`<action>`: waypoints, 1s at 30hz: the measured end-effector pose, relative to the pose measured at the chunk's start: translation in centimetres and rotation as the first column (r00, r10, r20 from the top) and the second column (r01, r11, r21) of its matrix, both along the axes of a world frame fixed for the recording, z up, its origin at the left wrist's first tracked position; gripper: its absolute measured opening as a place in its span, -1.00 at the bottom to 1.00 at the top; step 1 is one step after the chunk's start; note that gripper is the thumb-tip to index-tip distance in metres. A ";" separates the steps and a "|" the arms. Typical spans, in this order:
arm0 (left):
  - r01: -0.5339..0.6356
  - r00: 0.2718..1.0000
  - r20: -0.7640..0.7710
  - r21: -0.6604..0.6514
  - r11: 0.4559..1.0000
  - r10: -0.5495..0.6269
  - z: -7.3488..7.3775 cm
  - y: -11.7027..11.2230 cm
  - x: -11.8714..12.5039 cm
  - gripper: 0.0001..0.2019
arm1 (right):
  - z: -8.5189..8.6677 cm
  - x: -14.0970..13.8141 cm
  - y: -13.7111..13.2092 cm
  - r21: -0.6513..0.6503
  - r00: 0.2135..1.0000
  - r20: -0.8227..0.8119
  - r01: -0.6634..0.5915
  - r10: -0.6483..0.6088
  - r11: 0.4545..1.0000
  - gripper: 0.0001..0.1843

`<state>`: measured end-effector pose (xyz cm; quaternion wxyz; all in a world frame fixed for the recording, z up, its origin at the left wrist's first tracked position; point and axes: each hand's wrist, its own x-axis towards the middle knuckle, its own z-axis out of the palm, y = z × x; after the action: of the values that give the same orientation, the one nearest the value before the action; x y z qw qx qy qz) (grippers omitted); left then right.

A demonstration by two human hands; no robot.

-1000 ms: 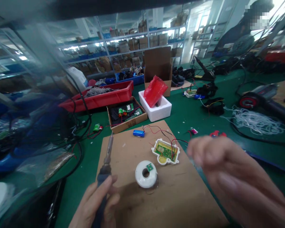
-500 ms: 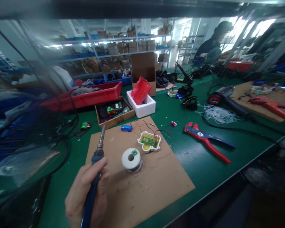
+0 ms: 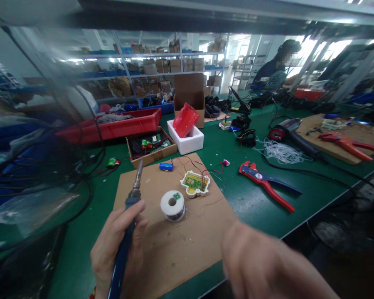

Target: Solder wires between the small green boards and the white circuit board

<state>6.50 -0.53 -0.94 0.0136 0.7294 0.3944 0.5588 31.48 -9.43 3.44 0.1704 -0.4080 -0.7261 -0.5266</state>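
One brown board (image 3: 162, 257) lies on the green counter (image 3: 252, 211). Above it, the left grip (image 3: 116, 236) is closed around the handle of a soldering iron (image 3: 132, 202), tip pointing up and away. The right grip (image 3: 262, 259), blurred, is at the board's near right corner; its contents cannot be determined. Beyond stand a spool (image 3: 166, 209) and a white housing (image 3: 195, 183); farther, a red bin (image 3: 127, 127) and foam box (image 3: 190, 145); farthest, metal shelving (image 3: 156, 55).

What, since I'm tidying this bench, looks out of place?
The white strands lie in a loose tangle beside the black tool. The green board perches off-centre on the spool, perhaps easily knocked.
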 end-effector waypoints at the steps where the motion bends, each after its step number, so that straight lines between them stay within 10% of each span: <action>1: -0.001 1.000 0.001 0.004 1.000 0.001 0.0 0.0 0.0 -0.70 | 0.0 1.0 1.4 -0.147 0.995 -0.095 -0.009 -0.006 0.989 -0.78; 5: -0.003 1.000 0.002 -0.003 1.000 0.003 0.1 -0.1 0.1 -0.71 | -1.5 4.1 7.8 -0.754 0.761 -0.523 -0.203 -0.384 0.625 -0.69; 7: -0.006 1.000 0.007 -0.010 1.000 0.007 0.1 -0.1 0.1 -0.71 | -2.8 4.7 10.4 -0.783 0.728 -0.530 -0.223 -0.435 0.581 -0.70; 18: -0.010 1.000 0.020 -0.054 0.998 0.011 0.4 -0.3 0.3 -0.73 | -4.8 5.8 12.7 -0.773 0.606 -0.613 -0.329 -0.507 0.542 -0.87; 24: -0.104 0.984 0.132 -0.133 0.986 0.122 0.4 -0.5 -0.3 -0.70 | -1.8 4.6 9.7 -0.647 0.409 -0.754 -0.602 -0.515 0.468 -0.77; 30: 0.175 0.845 0.534 -0.252 0.952 -0.014 2.2 0.9 -2.7 -0.80 | 0.9 -1.1 11.1 -0.506 0.377 -0.852 -0.770 -0.364 0.388 -0.89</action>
<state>3.78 0.39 1.22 0.2557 0.5573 0.4164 0.6713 30.37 1.67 4.35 0.3649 -0.5172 -0.7162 0.2940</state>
